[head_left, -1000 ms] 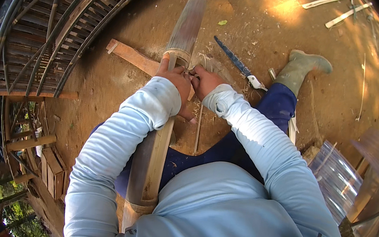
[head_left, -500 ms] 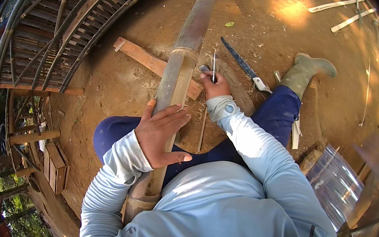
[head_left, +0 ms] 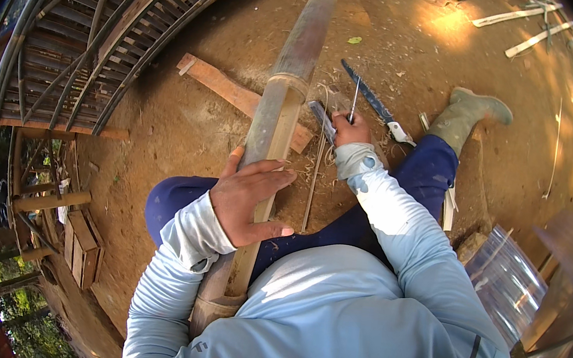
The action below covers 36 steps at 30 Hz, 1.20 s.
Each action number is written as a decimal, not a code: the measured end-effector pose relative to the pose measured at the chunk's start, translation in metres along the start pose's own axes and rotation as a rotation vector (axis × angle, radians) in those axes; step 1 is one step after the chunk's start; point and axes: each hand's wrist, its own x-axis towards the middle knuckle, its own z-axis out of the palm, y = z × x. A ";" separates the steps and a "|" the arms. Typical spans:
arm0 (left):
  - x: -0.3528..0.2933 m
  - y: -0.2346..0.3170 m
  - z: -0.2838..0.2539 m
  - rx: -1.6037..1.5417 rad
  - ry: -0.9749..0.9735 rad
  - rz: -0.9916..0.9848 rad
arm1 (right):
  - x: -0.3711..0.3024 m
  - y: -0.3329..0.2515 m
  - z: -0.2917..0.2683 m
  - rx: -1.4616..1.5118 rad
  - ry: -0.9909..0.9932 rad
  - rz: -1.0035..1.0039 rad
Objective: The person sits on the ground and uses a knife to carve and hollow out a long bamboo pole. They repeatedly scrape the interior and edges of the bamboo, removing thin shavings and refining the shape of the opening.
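Observation:
A long bamboo pole (head_left: 291, 63) runs from beside my body away across the ground, with a lengthwise opening cut in its near section. My left hand (head_left: 245, 199) lies over this section, fingers spread, palm down. Farther right, my right hand (head_left: 352, 130) is closed round a slim tool (head_left: 354, 100) with a thin metallic shaft pointing up and a dark base; its exact kind does not show. Against the left side of that hand is a flat grey piece (head_left: 322, 120); whether the fingers grip it too, I cannot tell.
A folding-type saw (head_left: 368, 92) with a white handle lies beyond my right hand. A reddish wooden board (head_left: 223, 87) passes under the pole. Thin bamboo strips (head_left: 538, 39) lie far right. A slatted bamboo structure (head_left: 97, 34) stands left, a wooden box (head_left: 82, 250) below it.
My right hand has moved slightly right with the slim tool, and more of the flat grey piece shows beside it. My left hand remains over the pole, its fingers a little more spread.

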 end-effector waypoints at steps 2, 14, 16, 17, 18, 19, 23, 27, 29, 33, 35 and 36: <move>0.000 -0.001 -0.002 -0.012 0.002 0.006 | 0.003 0.014 -0.032 -0.326 -0.090 -0.047; -0.002 -0.029 0.014 -0.617 0.577 -0.246 | -0.075 -0.007 -0.070 -0.550 -0.484 -0.135; -0.001 -0.031 0.015 -0.681 0.596 -0.304 | -0.080 -0.022 -0.065 -0.568 -0.515 -0.252; -0.002 -0.032 0.015 -0.713 0.605 -0.333 | -0.079 -0.028 -0.062 -0.569 -0.531 -0.308; -0.002 -0.032 0.014 -0.688 0.594 -0.333 | -0.078 -0.034 -0.059 -0.569 -0.541 -0.364; -0.002 -0.031 0.014 -0.691 0.583 -0.335 | -0.075 -0.040 -0.056 -0.612 -0.529 -0.435; -0.003 -0.029 0.013 -0.704 0.580 -0.325 | -0.071 -0.074 -0.045 -0.776 -0.489 -0.574; -0.003 -0.035 0.017 -0.672 0.657 -0.320 | -0.057 -0.097 -0.038 -0.946 -0.488 -0.547; -0.003 -0.040 0.018 -0.680 0.684 -0.330 | -0.055 -0.108 -0.035 -1.026 -0.463 -0.515; 0.001 -0.046 0.018 -0.701 0.733 -0.334 | -0.043 -0.095 -0.037 -0.944 -0.444 -0.561; 0.000 -0.040 0.012 -0.683 0.707 -0.354 | -0.041 -0.089 -0.038 -0.944 -0.488 -0.591; 0.000 -0.038 0.009 -0.674 0.692 -0.365 | -0.042 -0.088 -0.038 -0.943 -0.510 -0.604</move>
